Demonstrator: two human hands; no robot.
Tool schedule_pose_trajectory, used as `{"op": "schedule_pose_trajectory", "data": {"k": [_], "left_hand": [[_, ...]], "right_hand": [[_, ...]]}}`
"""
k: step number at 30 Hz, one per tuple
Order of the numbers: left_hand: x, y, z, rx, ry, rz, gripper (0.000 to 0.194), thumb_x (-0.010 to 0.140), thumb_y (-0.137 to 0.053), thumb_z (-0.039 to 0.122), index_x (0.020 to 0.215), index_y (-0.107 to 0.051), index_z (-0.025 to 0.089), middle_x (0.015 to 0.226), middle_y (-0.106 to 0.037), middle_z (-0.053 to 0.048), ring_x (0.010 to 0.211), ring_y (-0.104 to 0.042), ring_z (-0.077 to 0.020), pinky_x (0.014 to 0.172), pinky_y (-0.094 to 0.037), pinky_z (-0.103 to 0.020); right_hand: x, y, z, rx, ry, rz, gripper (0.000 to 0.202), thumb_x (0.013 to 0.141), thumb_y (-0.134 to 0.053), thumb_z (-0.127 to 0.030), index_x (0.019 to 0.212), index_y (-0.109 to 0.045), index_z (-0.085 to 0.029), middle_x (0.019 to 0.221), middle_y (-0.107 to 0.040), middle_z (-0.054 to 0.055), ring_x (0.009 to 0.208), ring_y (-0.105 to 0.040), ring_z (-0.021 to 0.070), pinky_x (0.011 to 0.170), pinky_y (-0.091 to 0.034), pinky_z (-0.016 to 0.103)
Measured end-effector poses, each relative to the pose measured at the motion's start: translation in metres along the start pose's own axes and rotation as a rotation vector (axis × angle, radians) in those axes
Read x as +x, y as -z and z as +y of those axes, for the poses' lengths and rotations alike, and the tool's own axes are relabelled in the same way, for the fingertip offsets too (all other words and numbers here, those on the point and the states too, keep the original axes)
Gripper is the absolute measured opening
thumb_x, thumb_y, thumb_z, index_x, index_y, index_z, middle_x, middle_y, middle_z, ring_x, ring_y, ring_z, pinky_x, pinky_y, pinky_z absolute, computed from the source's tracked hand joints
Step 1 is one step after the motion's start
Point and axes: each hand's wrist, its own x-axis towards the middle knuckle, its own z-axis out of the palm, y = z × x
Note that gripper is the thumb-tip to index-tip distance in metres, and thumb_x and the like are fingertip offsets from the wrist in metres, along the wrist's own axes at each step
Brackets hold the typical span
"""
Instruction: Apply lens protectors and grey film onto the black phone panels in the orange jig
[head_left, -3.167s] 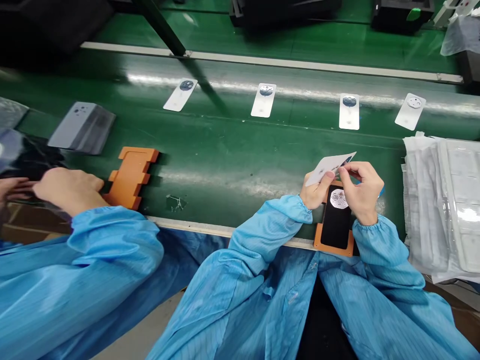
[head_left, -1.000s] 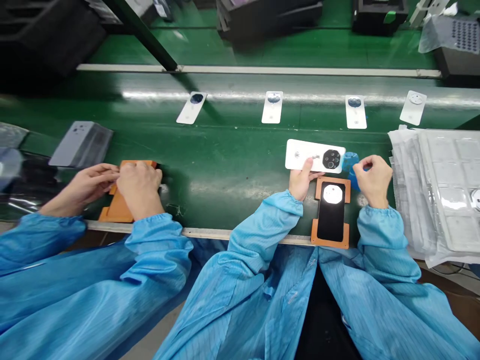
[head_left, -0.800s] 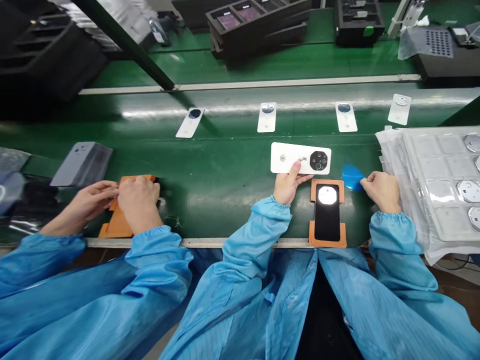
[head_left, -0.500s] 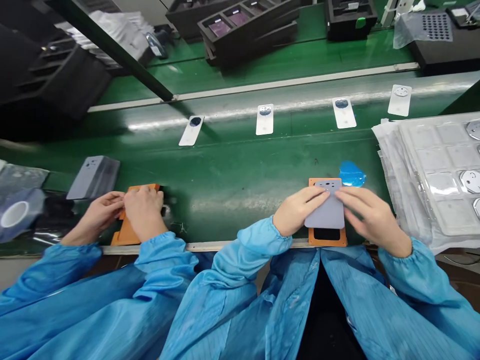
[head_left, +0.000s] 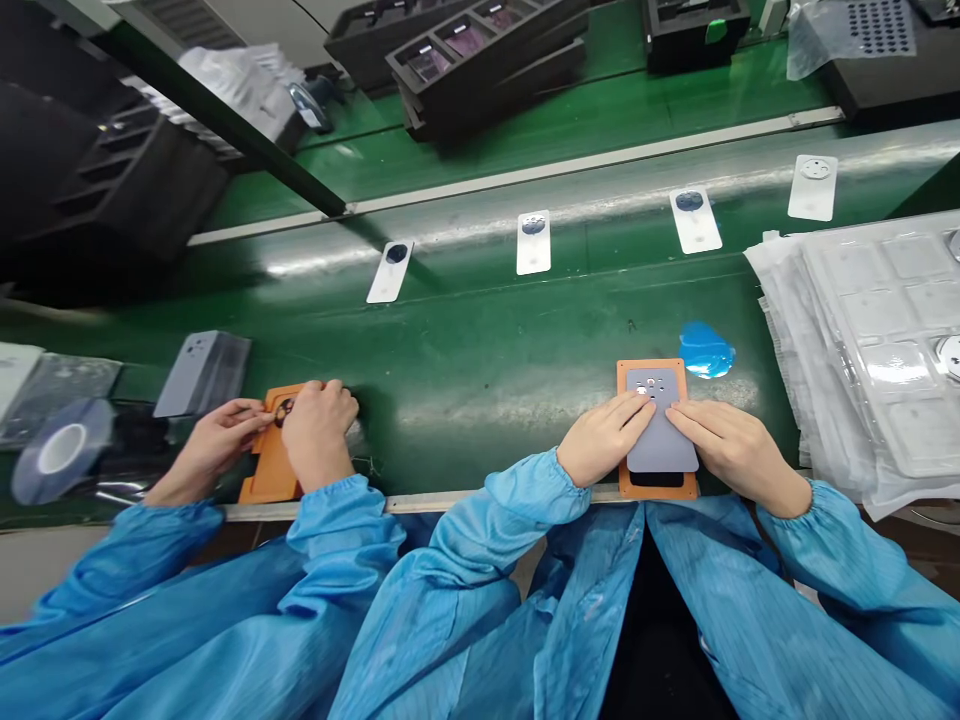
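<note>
A grey panel (head_left: pixel 660 430) with small holes near its top lies over an orange fixture (head_left: pixel 657 492) at the bench's front edge. My left hand (head_left: pixel 609 436) grips the panel's left side, fingers together. On the opposite side, my right hand (head_left: pixel 731 448) has its fingertips pressed together on the panel's right edge. Part of the fixture's black recess shows below the panel. A crumpled blue film (head_left: pixel 706 350) lies just beyond the fixture's upper right corner.
A co-worker's hands (head_left: pixel 319 430) are at another orange fixture (head_left: pixel 271 470) on the left. Several white cards, one a white card (head_left: pixel 533 255), lie across the green bench (head_left: pixel 480 350). Clear trays (head_left: pixel 892 400) stand at right, a tape roll (head_left: pixel 64 450) at far left.
The grey panel has shifted right and slightly down, squarer over the orange fixture. My right hand's fingers have closed in on its edge. The camera view has shifted slightly.
</note>
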Motion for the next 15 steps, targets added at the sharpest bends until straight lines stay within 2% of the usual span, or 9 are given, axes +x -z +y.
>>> {"op": "schedule_pose_trajectory", "data": {"k": [3,7,11,15], "left_hand": [[0.0,0.001,-0.002,0.016,0.016,-0.019,0.036,0.107,-0.042,0.012,0.138,-0.06,0.011,0.134,-0.072,-0.017,0.132,-0.067,-0.025,0.107,-0.061,-0.036],[0.006,0.0,-0.007,0.047,0.055,-0.069,0.028,0.105,-0.049,0.017,0.127,-0.066,0.011,0.138,-0.069,-0.021,0.133,-0.066,-0.029,0.11,-0.059,-0.043],[0.011,-0.002,-0.007,0.114,0.057,-0.095,0.019,0.102,-0.054,0.018,0.115,-0.068,0.013,0.145,-0.064,-0.023,0.141,-0.06,-0.0335,0.114,-0.055,-0.05],[0.008,-0.004,0.0,0.148,0.06,-0.074,0.022,0.101,-0.053,0.017,0.118,-0.066,0.012,0.148,-0.061,-0.024,0.142,-0.058,-0.0351,0.114,-0.054,-0.051]], "right_hand": [[0.002,-0.001,0.003,0.0,-0.005,-0.02,0.034,0.097,-0.052,0.003,0.123,-0.068,-0.012,0.117,-0.078,0.013,0.106,-0.077,0.023,0.095,-0.065,0.039],[0.005,-0.009,0.009,-0.056,0.001,-0.096,0.032,0.098,-0.051,-0.001,0.122,-0.071,-0.009,0.121,-0.078,0.014,0.112,-0.075,0.0263,0.1,-0.063,0.042],[0.007,-0.023,0.009,-0.137,-0.016,-0.238,0.038,0.101,-0.047,-0.009,0.133,-0.066,-0.001,0.137,-0.07,0.021,0.131,-0.065,0.0352,0.11,-0.056,0.051],[0.004,-0.032,0.002,-0.172,-0.072,-0.303,0.045,0.103,-0.042,-0.011,0.143,-0.059,-0.001,0.145,-0.064,0.024,0.137,-0.06,0.0351,0.115,-0.051,0.052]]}}
